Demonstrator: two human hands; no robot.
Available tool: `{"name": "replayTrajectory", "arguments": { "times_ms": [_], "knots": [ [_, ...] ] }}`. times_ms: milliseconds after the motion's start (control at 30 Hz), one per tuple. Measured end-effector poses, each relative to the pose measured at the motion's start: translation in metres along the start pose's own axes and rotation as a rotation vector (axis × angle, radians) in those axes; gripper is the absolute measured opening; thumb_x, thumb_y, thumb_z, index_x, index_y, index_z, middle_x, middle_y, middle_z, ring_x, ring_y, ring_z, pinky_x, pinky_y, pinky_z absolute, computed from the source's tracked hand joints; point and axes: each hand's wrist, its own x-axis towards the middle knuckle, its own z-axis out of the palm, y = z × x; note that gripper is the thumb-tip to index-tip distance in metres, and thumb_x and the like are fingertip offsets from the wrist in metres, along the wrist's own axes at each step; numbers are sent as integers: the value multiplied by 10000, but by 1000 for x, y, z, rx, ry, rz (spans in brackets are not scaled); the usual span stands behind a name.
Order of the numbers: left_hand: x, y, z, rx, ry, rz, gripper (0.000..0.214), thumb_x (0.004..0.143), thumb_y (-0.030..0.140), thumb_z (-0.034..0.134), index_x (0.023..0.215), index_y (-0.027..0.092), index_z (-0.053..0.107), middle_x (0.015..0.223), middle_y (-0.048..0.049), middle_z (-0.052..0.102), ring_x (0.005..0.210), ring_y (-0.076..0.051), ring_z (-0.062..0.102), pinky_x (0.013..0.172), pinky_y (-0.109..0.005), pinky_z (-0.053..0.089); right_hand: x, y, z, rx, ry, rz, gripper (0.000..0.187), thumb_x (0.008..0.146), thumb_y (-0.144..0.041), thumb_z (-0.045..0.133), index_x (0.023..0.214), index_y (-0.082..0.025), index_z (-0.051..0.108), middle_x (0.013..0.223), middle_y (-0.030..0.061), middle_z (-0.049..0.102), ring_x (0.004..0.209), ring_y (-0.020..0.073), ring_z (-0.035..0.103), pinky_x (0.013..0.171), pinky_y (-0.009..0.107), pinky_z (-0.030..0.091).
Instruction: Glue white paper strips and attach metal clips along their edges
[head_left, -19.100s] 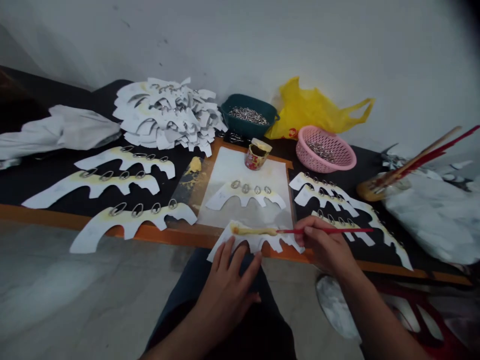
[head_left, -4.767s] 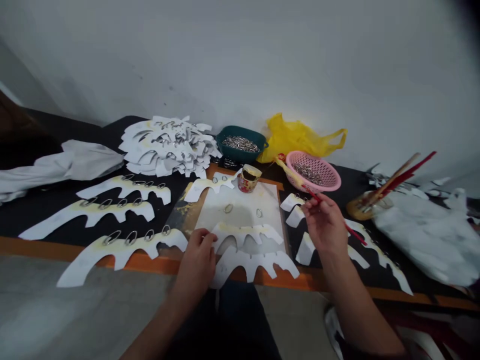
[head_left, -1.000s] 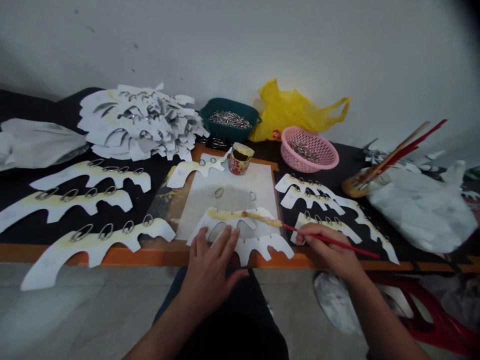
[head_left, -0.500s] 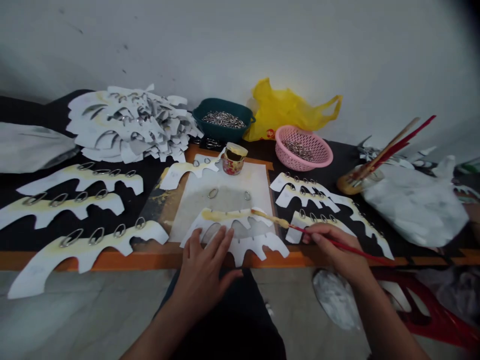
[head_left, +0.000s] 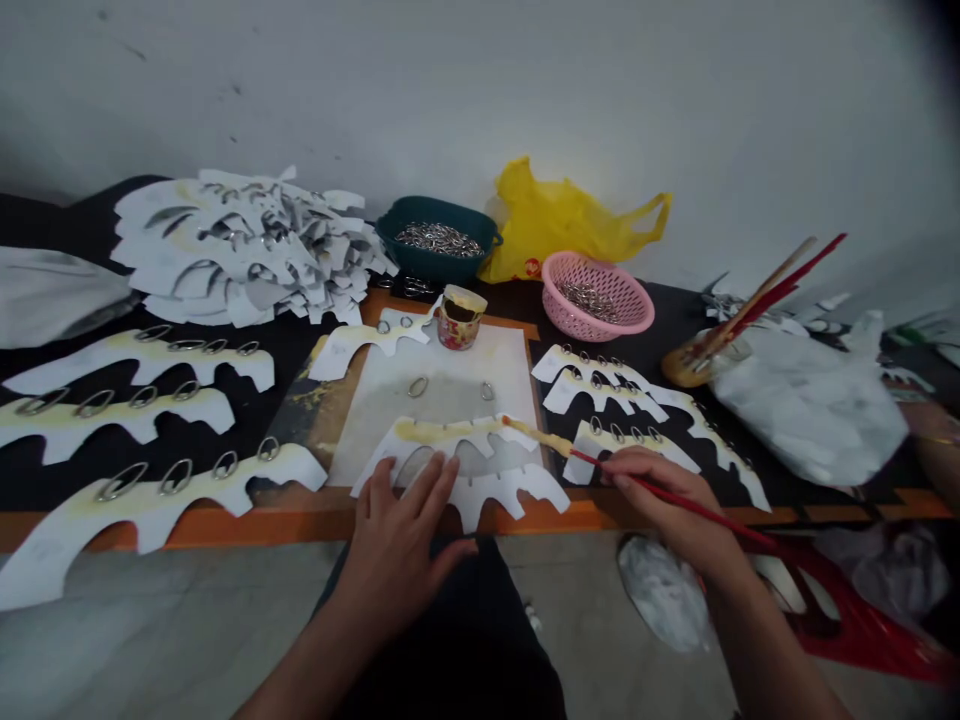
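Observation:
My left hand (head_left: 401,535) lies flat, fingers spread, pressing down a white scalloped cut-out (head_left: 450,440) at the table's near edge. A second cut-out (head_left: 510,487) lies partly under it. My right hand (head_left: 664,500) pinches a red-handled brush (head_left: 600,463). The brush's yellow, glue-laden tip rests at the right end of the cut-out's yellow-smeared top strip. Two metal rings (head_left: 417,386) lie loose on the white work sheet (head_left: 450,375) behind. A small glue pot (head_left: 459,318) stands at the sheet's far edge.
Glued cut-outs with rings (head_left: 165,485) lie in rows at left and at right (head_left: 622,390). A heap of cut-outs (head_left: 247,245) sits at the back left. Behind are a green tub (head_left: 439,240) and a pink basket (head_left: 596,297) of rings, and a yellow bag (head_left: 570,220).
The brush tip has slid rightward along the cut-out's top strip to its right end, leaving yellow glue behind. My left hand has stayed flat on the piece. The view shifted slightly.

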Motion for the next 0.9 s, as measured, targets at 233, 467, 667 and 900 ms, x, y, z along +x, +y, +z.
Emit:
{"name": "replayTrajectory", "arguments": {
  "times_ms": [233,467,667,900],
  "knots": [
    [-1,1,-3,-33,-37,-11,752,801,609,471,1435,274,244,1455,-16,369,1236,-457,271,954,-597,311,-1,8,-4,414,448,215,132,766,-316,660,857,-227,693,731,10,677,700,133,635,689,245,508],
    [-2,2,-6,-36,-58,-17,790,779,608,512,1440,296,211,1456,-45,364,1259,-460,269,959,-602,303,41,-42,45,479,167,109,163,791,-340,639,861,-199,679,700,24,653,675,147,615,680,280,507],
    [-3,2,-4,-35,-9,-9,801,766,633,510,1434,286,237,1443,-70,381,1255,-448,290,958,-598,304,83,-106,82,207,-143,-107,230,859,-387,524,821,-185,626,694,18,613,685,146,589,661,261,480],
    [-2,3,-8,-69,-31,-18,783,771,616,515,1428,270,267,1445,-48,381,1240,-470,273,963,-607,297,92,-142,68,-121,-284,-236,201,862,-295,504,761,-186,638,633,-9,582,588,119,531,552,229,405]
  ]
}}
